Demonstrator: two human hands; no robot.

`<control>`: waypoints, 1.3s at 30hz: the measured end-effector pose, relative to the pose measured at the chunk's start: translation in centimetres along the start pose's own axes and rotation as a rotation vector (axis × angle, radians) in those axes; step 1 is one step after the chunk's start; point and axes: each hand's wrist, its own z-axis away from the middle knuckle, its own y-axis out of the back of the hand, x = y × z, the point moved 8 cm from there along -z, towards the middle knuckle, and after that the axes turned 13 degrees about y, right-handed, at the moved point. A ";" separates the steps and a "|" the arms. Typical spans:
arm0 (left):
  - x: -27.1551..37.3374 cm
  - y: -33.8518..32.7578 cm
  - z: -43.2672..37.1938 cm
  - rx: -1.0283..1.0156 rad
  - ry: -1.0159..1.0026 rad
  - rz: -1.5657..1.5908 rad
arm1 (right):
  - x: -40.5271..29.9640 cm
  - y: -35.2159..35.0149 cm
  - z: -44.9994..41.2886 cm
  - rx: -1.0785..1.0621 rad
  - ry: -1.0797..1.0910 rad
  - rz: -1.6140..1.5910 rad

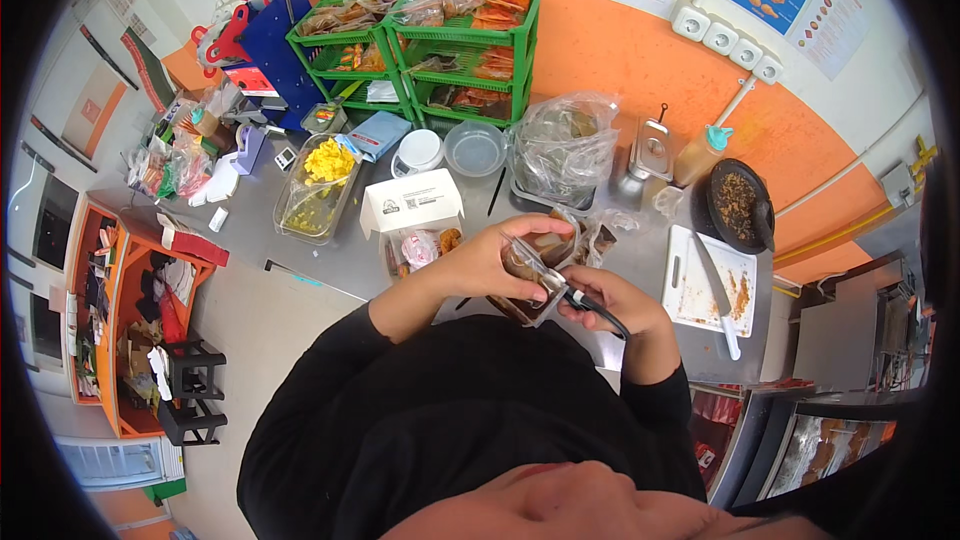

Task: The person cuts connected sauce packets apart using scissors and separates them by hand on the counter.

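Note:
My left hand grips a transparent plastic sachet with brown contents, thumb and fingers around its sides. More of the sachets hang together beyond it over the steel worktop. In my right hand is a pair of scissors with black handles; the blades meet the sachet's edge, and how far they are parted is hard to tell. Just left of the hands stands a white cardboard food box, lid up, with a paper-wrapped bundle and a fried piece inside.
On the steel worktop are a tub of yellow food, a kitchen scale, a bag-lined container and a stone mortar. A knife lies across a white cutting board at right. Green racks stand behind.

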 end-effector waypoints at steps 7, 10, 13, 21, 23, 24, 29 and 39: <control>-0.3 0.0 -0.3 0.003 0.006 -0.012 | 1.3 0.6 0.3 0.015 -0.019 0.016; -0.7 -0.1 -0.3 -0.010 0.034 0.008 | 1.0 0.5 -0.1 0.048 0.008 -0.022; -1.1 -0.2 -0.4 -0.023 0.041 0.024 | 2.0 1.0 0.2 0.042 -0.045 -0.018; -0.6 0.7 -0.2 -0.002 0.028 0.071 | 1.3 1.1 0.4 0.041 -0.036 -0.002; -0.9 0.9 -0.1 0.005 -0.002 0.090 | 0.9 0.7 0.3 -0.007 -0.068 -0.001; -0.8 1.0 -0.1 0.001 -0.001 0.092 | 0.9 0.8 0.5 -0.002 -0.069 -0.001; 0.2 2.4 0.1 0.138 -0.100 -0.149 | 0.9 0.9 0.9 -0.004 -0.060 0.038; -0.3 2.0 0.1 0.122 -0.062 -0.076 | 0.7 1.1 0.5 0.047 -0.079 0.062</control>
